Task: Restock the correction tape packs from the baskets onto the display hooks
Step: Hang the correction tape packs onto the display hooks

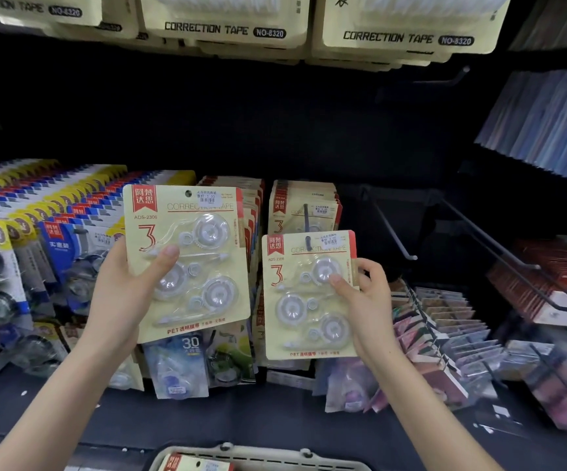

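Cream card with red trim: two three-piece correction tape packs, one in each of your hands.

Left-hand pack (186,260): held upright in front of the stocked rows. Your left hand (122,294) grips its lower left edge, thumb across the clear blister, fingers behind.

Right-hand pack (309,294): lower and to the right, just apart from the first. Your right hand (367,300) pinches its right edge, thumb on the front. Its hang hole sits over the tip of a dark display hook (306,215).

Hands: apart, each clamped on its own pack.

Hung stock (304,198): matching packs on that same hook, behind the right-hand pack.

Basket (261,460): beige plastic, at the bottom edge of the view below your arms, with one more red-trimmed pack (190,465) showing inside.

Surrounding display: blue-and-yellow packs (37,215) in rows at left; cream NO-8320 packs (224,25) overhead; wire hooks (394,229) jutting out at right.
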`<action>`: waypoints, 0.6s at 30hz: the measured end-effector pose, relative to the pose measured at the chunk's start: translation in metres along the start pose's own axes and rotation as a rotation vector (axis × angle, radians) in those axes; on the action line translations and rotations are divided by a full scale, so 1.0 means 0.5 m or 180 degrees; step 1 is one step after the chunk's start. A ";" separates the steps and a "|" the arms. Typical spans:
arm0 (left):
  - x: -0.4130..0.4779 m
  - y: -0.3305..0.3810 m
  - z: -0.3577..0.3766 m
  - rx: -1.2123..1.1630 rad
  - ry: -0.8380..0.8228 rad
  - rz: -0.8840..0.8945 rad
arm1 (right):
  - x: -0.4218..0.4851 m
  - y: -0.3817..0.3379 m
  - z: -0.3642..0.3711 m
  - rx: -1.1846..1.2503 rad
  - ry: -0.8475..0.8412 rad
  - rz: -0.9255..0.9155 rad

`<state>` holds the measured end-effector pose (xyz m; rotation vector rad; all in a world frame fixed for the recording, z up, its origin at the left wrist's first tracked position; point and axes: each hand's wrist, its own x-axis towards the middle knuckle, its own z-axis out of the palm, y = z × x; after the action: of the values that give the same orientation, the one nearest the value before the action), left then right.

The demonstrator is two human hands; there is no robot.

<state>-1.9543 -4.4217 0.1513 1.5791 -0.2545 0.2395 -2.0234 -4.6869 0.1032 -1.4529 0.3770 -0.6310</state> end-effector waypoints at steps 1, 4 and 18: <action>0.001 -0.001 0.000 -0.0009 0.0010 -0.0002 | 0.014 0.003 0.008 0.0120 0.0023 0.0074; 0.001 -0.004 0.003 -0.0033 0.0007 -0.0013 | 0.066 0.014 0.034 0.0635 0.0062 0.0445; -0.012 -0.026 0.028 -0.0023 0.0127 0.0019 | 0.194 0.061 0.068 -0.0651 0.0296 0.0325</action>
<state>-1.9560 -4.4354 0.1368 1.5648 -0.2289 0.2743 -1.9216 -4.7185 0.0894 -1.5907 0.5990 -0.5919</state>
